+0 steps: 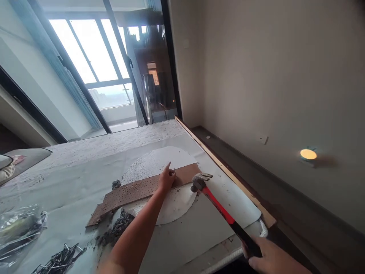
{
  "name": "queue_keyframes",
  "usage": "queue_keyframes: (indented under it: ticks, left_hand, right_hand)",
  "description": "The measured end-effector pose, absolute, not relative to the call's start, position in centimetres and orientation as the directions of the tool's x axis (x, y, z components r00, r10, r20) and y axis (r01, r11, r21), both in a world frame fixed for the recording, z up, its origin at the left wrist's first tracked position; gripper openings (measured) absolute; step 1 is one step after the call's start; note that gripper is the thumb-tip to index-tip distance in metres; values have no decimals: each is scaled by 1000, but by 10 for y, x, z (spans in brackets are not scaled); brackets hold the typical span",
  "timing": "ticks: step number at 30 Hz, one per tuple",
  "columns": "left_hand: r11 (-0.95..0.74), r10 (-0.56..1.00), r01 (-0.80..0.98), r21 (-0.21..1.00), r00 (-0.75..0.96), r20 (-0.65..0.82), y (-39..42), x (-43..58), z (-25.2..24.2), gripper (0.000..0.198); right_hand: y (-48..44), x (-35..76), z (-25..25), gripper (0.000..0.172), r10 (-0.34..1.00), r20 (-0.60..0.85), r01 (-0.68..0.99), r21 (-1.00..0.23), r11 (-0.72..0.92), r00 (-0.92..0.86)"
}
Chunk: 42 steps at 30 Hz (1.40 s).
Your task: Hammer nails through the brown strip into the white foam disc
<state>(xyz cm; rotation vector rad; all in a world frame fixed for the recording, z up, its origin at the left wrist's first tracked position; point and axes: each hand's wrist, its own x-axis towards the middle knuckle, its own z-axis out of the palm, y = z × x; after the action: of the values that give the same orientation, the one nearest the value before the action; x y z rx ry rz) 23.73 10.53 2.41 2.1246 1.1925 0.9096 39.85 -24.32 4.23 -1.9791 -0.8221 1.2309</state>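
Note:
My left hand [166, 179] is closed in a pinch on a small nail [174, 169], held upright over the brown perforated board [134, 192]. The board lies across a white round sheet [178, 205]. My right hand [261, 251] grips the black handle end of a claw hammer [218, 205] with a red neck. The hammer's head is in the air to the right of my left hand, over the board's right end. Dark grey crumbly lumps [119, 226] lie beside the board's near edge.
A pile of nails [59, 260] lies at the front left, below a clear plastic bag [21, 232]. Wooden strips [222, 163] run along the surface's right edge. A lit wall lamp [308, 154] is at right.

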Motion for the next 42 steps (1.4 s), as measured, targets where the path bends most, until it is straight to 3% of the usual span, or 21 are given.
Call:
queue_keyframes:
  ticks: [3,7,11,15,21,26,33,38,42]
  left_hand:
    - [-454,885,522,722,362,294,103,237,24,75]
    - [-417,901,460,784,323,290,103,236,21,88]
    - [-414,902,426,804,312,299,105,236,14,93]
    - [-420,901,421,804,302,313,108,236,5,94]
    - [-414,901,408,813,308,304,107,235,1,94]
    - [-433,891,442,786,340,300,105,235,2,93]
    - [-438,887,486,756,371,275,105,235,2,92]
    - [-444,884,496,746,376,276,103,235,4,92]
    - [-432,889,499,751,376,261,104,235,2,91]
  right_hand:
    - [-206,407,76,18,875,-397,291,-833,-470,277]
    - [-157,406,117,17,811,-540,297,-755,-585,226]
    - [-122,403,140,17,839,-493,294,-786,-543,230]
    - [-103,395,134,19,842,-478,319,-780,-538,252]
    - [-99,387,110,20,758,-605,392,-653,-648,244]
    - [-100,386,133,18,826,-496,398,-724,-564,268]
    - [-97,376,121,21,765,-609,300,-705,-643,210]
    - [-97,380,130,18,833,-493,315,-772,-552,251]
    - [-97,379,117,19,806,-530,363,-719,-592,263]
